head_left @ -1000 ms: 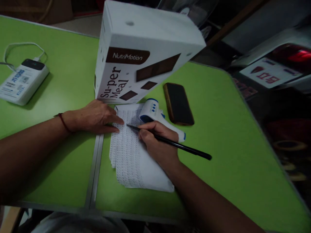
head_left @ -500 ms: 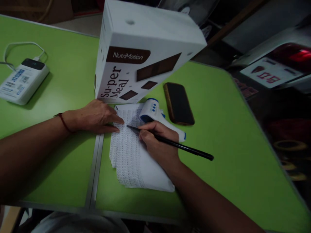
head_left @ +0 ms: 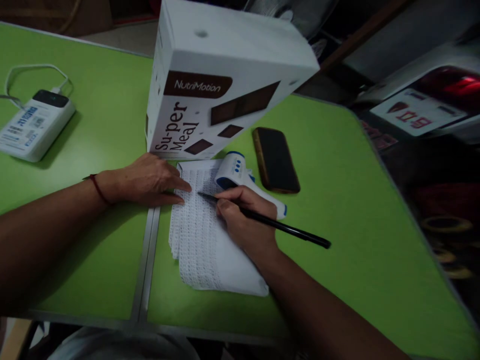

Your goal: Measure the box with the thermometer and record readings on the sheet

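Note:
My right hand [head_left: 247, 215] grips a black pen [head_left: 288, 229], its tip at the rows of handwriting on a stack of white paper [head_left: 198, 250]. The sheets are covered with small script on their left part, and the right part is blank. Fingers apart, my left hand [head_left: 153, 181] lies flat with its fingertips on the paper's upper left edge. A white and blue infrared thermometer [head_left: 233, 170] rests on the top of the paper, its handle partly behind my right hand.
A tall white NutriMotion box [head_left: 195, 110] stands just beyond the paper. Right of it lies a dark phone [head_left: 276, 160] in a brown case. A white power bank [head_left: 37, 127] with a cable sits at the left of the green table [head_left: 356, 240]. A metal seam [head_left: 144, 270] crosses the tabletop.
The pen tip has shifted slightly to the right along the writing, together with my right hand. My left hand stays in place.

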Tool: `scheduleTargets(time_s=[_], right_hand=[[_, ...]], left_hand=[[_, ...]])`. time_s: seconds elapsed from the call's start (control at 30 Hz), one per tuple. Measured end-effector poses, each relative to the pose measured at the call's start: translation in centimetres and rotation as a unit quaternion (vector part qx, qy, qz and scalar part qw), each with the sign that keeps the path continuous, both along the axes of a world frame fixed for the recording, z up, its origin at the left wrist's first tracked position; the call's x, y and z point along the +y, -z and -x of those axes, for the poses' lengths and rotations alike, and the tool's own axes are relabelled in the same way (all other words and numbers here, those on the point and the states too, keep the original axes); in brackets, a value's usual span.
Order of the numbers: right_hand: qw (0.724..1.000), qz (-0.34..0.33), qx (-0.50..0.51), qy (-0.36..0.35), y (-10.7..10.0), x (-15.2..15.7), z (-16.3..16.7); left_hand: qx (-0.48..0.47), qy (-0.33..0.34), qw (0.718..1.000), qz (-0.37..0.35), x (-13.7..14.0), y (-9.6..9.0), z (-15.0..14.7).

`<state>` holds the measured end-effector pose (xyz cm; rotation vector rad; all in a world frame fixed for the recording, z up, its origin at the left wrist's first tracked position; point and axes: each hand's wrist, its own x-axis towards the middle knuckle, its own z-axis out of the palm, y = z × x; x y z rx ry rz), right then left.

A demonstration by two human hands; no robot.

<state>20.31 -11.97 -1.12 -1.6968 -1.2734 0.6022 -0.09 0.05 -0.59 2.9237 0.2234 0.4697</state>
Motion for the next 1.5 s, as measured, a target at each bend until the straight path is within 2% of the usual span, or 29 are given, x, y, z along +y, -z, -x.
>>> scheduleTargets(time_s=[0.3,0.67,0.8,1.07,1.23,1.5], right_hand=[[1.000,-0.006,-0.020,0.008,0.14,-0.04,-0.13],[1.000,-0.009,0.013,0.021,0.41,-0.13,-0.34],[0.999,-0.005,0.037,0.009,0.39,-0.17,-0.26],[1.000,-0.001,0.014,-0.022,0.13,-0.21,-0.15],[1.000,0.001,-0.011,-0.016,0.07,-0.24,-0.03],[1.000,-0.009,0.002,-0.024,0.27,-0.18,-0.18]], left_hand=[[0.006,-0.002,1.000,0.002,0.02,-0.03,-0.10],[-0.007,0.000,1.000,-0.005,0.02,0.09,-0.09],[0.000,-0.003,1.000,-0.007,0.05,0.08,-0.09],[0.003,-0.003,1.000,-0.006,0.01,0.02,-0.09],[-0.006,0.001,1.000,-0.011,0.04,0.07,0.00],[0.005,-0.002,1.000,-0.008,0.04,0.04,-0.02]])
